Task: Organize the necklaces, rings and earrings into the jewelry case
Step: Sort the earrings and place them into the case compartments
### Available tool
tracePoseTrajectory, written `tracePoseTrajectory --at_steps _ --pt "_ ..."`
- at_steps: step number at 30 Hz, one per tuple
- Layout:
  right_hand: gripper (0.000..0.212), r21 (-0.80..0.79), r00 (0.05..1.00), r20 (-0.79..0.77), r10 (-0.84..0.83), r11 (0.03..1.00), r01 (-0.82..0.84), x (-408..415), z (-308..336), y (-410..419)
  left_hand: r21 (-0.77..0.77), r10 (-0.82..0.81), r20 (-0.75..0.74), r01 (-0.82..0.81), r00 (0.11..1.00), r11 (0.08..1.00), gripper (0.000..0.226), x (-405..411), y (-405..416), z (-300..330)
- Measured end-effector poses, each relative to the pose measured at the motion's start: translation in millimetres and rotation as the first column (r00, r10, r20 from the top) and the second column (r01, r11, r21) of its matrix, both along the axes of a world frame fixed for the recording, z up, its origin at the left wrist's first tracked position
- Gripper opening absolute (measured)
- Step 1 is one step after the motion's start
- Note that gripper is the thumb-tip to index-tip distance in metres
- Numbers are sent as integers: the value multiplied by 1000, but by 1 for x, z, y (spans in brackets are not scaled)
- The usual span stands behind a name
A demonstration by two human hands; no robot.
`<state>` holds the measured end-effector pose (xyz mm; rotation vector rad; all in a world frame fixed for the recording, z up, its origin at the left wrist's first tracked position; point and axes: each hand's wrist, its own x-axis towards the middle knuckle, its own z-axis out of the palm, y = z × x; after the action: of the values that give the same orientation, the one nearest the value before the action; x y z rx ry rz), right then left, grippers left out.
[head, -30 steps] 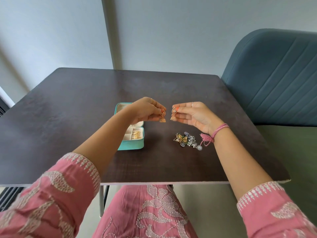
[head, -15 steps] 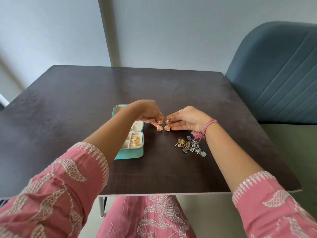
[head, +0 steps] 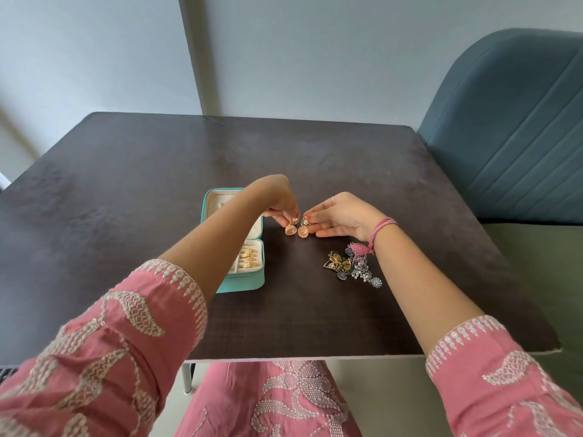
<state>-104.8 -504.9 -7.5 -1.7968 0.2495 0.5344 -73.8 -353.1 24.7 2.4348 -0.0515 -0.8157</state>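
Pairing the bell earrings before casing

Pinching one earring each, the left hand [head: 279, 206] and right hand [head: 344, 216] hold them side by side above the counter [head: 315, 159], just beside the case [head: 252, 283]. Both should go together into one free compartment.

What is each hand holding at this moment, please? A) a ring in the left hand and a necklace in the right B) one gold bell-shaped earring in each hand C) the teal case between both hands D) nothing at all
B: the left hand pinches one earring and the right hand pinches the other earring, side by side just above the table, right of the case.
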Motion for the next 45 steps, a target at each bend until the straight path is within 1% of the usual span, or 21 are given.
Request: tracePoseTrajectory --at_steps 4,11,13,16,18,22,24,27,31,33,35,38,42,45 --pt "13 2 1000 19 -8 1000 8 1 -1 1 55 -29 -32 31 999 998 24 4 -1 -4" --pt "11 -8 1000 31 4 1000 -3 -2 1 0 55 -33 29 31 999 998 28 8 1 -9" --pt "9 -36 999 44 0 999 1 -2 4 -3 75 -27 64 22 998 997 28 8 2 -5" --pt "10 -48 997 79 -17 999 21 -5 11 -11 83 -15 173 1 985 997 15 7 3 5" --pt "8 -35 993 110 -36 999 40 -10 16 -17 37 13 181 -21 983 999 14 7 3 11" --pt "7 -38 983 171 -67 997 75 -25 23 -29 33 -39 243 31 969 999 14 -10 -3 25" --pt "7 -51 975 210 -74 995 87 -34 24 -34 5 -53 271 53 961 999 20 -23 -7 30" --pt "9 -110 954 291 -77 987 113 -49 23 -43 -24 -77 295 88 952 996 20 -47 -15 32" --pt "12 -182 916 398 -39 976 121 -67 17 -53 -39 -114 296 132 948 991 16 -76 -26 23" --pt "13 -216 892 452 -21 967 132 -76 12 -57 -31 -120 335 139 935 990 16 -87 -28 15" --pt "12 -268 864 503 8 952 147 -85 7 -59 -39 -107 386 132 916 990 18 -100 -29 6" --pt "13 -422 835 532 141 899 117 -96 2 -58 -52 -80 404 111 911 993 24 -115 -31 -11" --pt "17 -599 784 516 344 800 43 -104 -4 -53 -93 -5 361 41 933 995 27 -121 -32 -33" --pt "22 -699 767 455 452 715 -6 -103 -7 -51 -157 79 346 -25 935 987 27 -119 -34 -42"
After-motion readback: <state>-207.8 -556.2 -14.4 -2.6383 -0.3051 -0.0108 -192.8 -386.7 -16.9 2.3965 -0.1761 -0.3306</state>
